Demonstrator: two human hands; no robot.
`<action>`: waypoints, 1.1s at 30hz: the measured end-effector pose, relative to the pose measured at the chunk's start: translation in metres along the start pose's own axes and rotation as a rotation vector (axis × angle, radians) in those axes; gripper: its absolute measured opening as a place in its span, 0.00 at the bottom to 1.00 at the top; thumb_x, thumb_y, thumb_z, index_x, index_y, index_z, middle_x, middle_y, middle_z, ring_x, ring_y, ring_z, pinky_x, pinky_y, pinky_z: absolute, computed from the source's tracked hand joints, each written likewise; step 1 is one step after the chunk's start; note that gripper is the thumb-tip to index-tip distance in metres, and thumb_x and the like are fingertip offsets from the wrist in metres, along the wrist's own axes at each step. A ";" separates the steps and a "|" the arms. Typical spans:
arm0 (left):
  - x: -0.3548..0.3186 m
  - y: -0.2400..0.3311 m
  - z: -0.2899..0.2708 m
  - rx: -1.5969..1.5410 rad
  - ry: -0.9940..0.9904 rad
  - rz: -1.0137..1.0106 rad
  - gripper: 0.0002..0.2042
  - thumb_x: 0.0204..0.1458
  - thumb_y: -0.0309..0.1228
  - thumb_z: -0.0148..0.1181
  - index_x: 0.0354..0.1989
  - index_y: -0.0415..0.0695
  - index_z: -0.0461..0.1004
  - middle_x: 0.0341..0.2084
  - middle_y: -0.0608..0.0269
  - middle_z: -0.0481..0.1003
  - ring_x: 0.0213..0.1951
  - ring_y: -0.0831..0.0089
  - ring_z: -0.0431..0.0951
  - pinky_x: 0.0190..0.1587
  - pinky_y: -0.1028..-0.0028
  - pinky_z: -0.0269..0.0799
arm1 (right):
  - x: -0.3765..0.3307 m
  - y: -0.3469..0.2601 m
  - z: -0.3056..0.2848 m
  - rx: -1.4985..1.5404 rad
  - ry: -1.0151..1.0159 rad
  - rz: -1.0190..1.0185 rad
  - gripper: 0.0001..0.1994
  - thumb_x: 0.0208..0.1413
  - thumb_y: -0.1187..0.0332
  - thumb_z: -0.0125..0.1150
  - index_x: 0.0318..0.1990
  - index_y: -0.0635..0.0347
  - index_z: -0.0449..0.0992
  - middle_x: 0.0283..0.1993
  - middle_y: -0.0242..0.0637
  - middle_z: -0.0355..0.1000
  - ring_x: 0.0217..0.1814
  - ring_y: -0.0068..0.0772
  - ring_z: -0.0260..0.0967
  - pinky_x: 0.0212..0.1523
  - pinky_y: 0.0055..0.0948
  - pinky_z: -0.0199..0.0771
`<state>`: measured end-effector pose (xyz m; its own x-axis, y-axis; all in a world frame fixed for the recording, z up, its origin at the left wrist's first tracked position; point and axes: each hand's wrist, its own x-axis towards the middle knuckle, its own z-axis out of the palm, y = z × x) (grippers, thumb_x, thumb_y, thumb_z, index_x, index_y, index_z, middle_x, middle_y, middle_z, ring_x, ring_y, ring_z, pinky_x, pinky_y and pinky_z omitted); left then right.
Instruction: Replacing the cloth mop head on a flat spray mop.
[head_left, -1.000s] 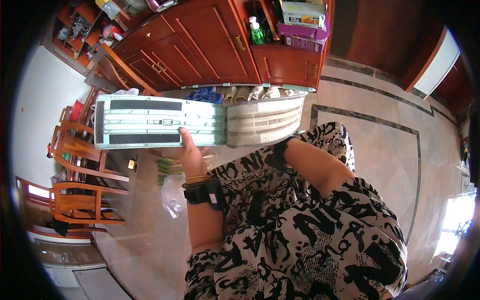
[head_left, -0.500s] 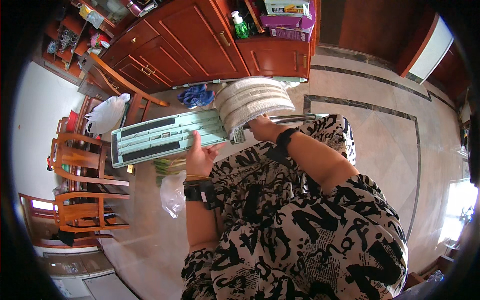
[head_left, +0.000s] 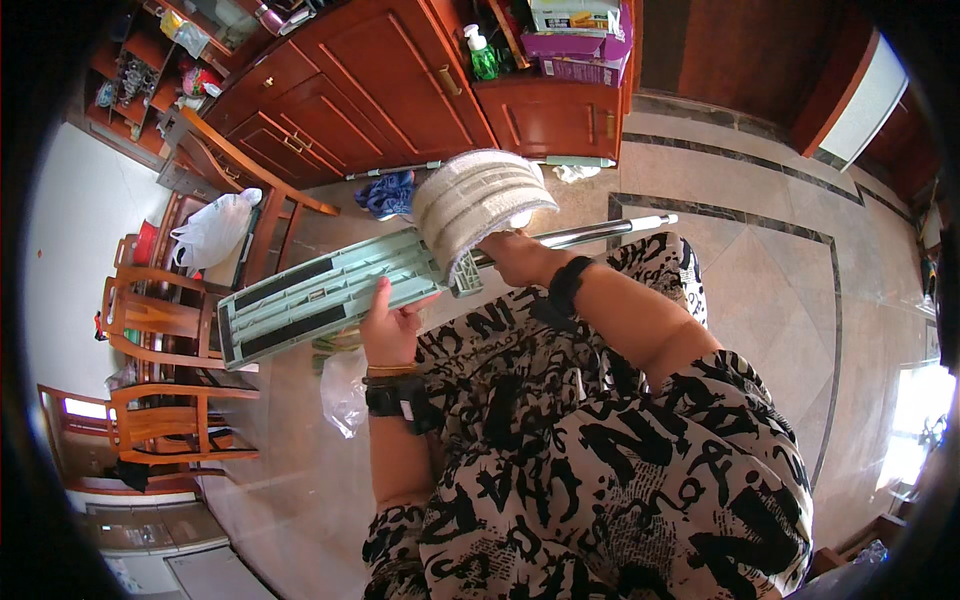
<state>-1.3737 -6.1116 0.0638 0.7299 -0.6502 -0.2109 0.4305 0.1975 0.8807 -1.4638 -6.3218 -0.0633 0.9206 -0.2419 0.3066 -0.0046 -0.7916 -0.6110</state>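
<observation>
A: Under your left hand (head_left: 388, 325), what is there?
B: The pale green flat mop head (head_left: 335, 292). Your fingers are half curled, thumb up against its near edge, steadying it from below.
A: And your right hand (head_left: 512, 252)?
B: Closed on the white mop pad (head_left: 478, 200), which is peeled up and bowed over that end of the mop head. The metal handle (head_left: 590, 233) runs off just beyond your right wrist.
</observation>
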 end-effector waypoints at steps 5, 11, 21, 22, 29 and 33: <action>0.001 0.012 -0.021 -0.088 -0.007 -0.009 0.16 0.61 0.35 0.46 0.53 0.41 0.63 0.44 0.56 0.73 0.36 0.63 0.79 0.18 0.87 0.61 | 0.006 -0.020 -0.025 -0.030 -0.129 -0.012 0.15 0.45 0.80 0.50 0.43 0.63 0.66 0.41 0.51 0.70 0.46 0.54 0.69 0.46 0.44 0.67; 0.002 0.016 -0.018 -0.233 0.017 -0.036 0.14 0.59 0.32 0.48 0.52 0.43 0.64 0.44 0.61 0.73 0.39 0.63 0.78 0.27 0.80 0.69 | 0.007 -0.022 -0.007 -0.111 -0.160 0.011 0.15 0.45 0.80 0.49 0.43 0.63 0.66 0.43 0.51 0.69 0.46 0.55 0.68 0.47 0.44 0.68; -0.014 0.008 0.029 0.007 -0.017 0.178 0.18 0.59 0.37 0.50 0.54 0.40 0.62 0.44 0.59 0.73 0.36 0.63 0.79 0.26 0.77 0.74 | 0.014 -0.016 -0.018 0.375 0.278 -0.052 0.23 0.43 0.75 0.50 0.52 0.60 0.66 0.49 0.56 0.66 0.59 0.56 0.59 0.58 0.40 0.62; -0.018 0.010 0.040 0.072 -0.036 0.226 0.19 0.59 0.37 0.50 0.55 0.39 0.61 0.44 0.58 0.73 0.36 0.62 0.80 0.25 0.75 0.76 | 0.012 -0.009 -0.024 0.619 0.293 0.009 0.21 0.47 0.72 0.50 0.52 0.61 0.67 0.44 0.57 0.68 0.56 0.53 0.62 0.57 0.41 0.63; -0.020 -0.005 0.046 0.115 -0.048 0.212 0.18 0.60 0.37 0.49 0.54 0.40 0.62 0.43 0.59 0.73 0.36 0.65 0.80 0.25 0.76 0.77 | 0.018 -0.082 -0.077 1.184 -0.020 0.401 0.10 0.58 0.68 0.49 0.45 0.60 0.71 0.27 0.31 0.66 0.19 0.21 0.58 0.18 0.22 0.58; -0.023 -0.006 0.052 0.110 -0.037 0.187 0.16 0.60 0.36 0.49 0.52 0.41 0.64 0.41 0.60 0.74 0.36 0.67 0.80 0.25 0.77 0.76 | 0.023 -0.069 -0.056 1.205 -0.007 0.404 0.14 0.60 0.69 0.49 0.51 0.63 0.68 0.37 0.37 0.71 0.32 0.26 0.68 0.31 0.26 0.70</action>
<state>-1.4210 -6.1359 0.0861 0.7705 -0.6369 -0.0252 0.2275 0.2378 0.9443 -1.4639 -6.3043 0.0270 0.9385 -0.3404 -0.0572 0.0691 0.3477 -0.9351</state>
